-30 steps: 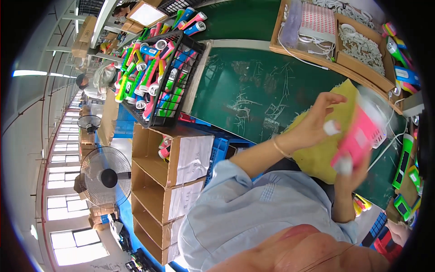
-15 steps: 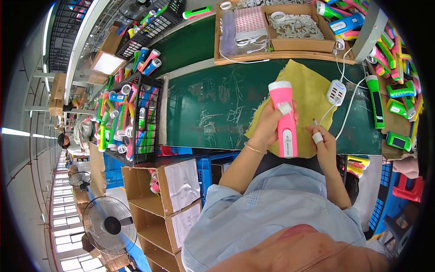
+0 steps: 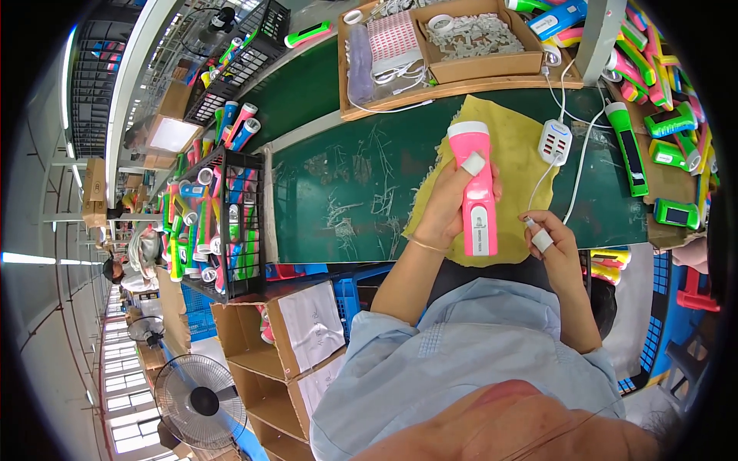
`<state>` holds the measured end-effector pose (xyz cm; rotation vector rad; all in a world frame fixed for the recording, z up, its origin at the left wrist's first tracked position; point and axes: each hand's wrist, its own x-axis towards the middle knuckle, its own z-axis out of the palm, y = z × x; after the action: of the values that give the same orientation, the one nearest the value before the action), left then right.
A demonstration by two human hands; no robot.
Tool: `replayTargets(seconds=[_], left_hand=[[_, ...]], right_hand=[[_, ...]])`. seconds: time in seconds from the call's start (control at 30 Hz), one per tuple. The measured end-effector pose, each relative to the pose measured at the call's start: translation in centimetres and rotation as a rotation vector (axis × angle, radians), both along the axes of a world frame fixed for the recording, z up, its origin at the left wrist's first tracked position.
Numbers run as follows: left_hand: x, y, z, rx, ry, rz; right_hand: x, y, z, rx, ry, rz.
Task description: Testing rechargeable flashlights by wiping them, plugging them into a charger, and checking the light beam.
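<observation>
My left hand (image 3: 446,201) is wrapped round a pink flashlight (image 3: 480,192) with a white head, which points away from me. White tape covers the left thumb, lying across the flashlight's body. To the right, my right hand (image 3: 555,247) is closed in a pinch on the end of a thin white charging cable (image 3: 536,188). A taped finger shows on that hand too, and the cable's tip is partly hidden by the fingers. The cable runs up to a white multi-port USB charger (image 3: 555,143). Beneath the flashlight lies a yellow cloth (image 3: 507,123) on the green table (image 3: 323,207).
Black crates (image 3: 244,223) full of colourful flashlights stand at the left. Across the back, a wooden tray (image 3: 350,114) holds a cardboard box (image 3: 492,67) of small grey parts. A green flashlight (image 3: 629,150) and a heap of others lie right, beside a metal post (image 3: 603,38).
The view has shifted slightly. My left hand still grips the pink flashlight, and my right hand keeps its pinch, now turned a little with the cable end at its fingertips.
</observation>
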<state>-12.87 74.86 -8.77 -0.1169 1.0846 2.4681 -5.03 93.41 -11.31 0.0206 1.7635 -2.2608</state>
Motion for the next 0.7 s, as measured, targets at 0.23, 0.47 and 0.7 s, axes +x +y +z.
replayTargets(seconds=[0.23, 0.47, 0.7], left_hand=[[-0.6, 1.1, -1.4, -0.363, -0.025, 0.169], [-1.8, 0.1, -1.0, -0.568, 0.238, 0.239], [-0.7, -0.2, -2.5, -0.586, 0.28, 0.155]], right_hand=[[0.5, -0.7, -1.5, 0.021, -0.003, -0.036], [-0.2, 0.4, -1.4, -0.062, 0.024, -0.068], [0.5, 0.3, -2.1, -0.06, 0.038, -0.039]])
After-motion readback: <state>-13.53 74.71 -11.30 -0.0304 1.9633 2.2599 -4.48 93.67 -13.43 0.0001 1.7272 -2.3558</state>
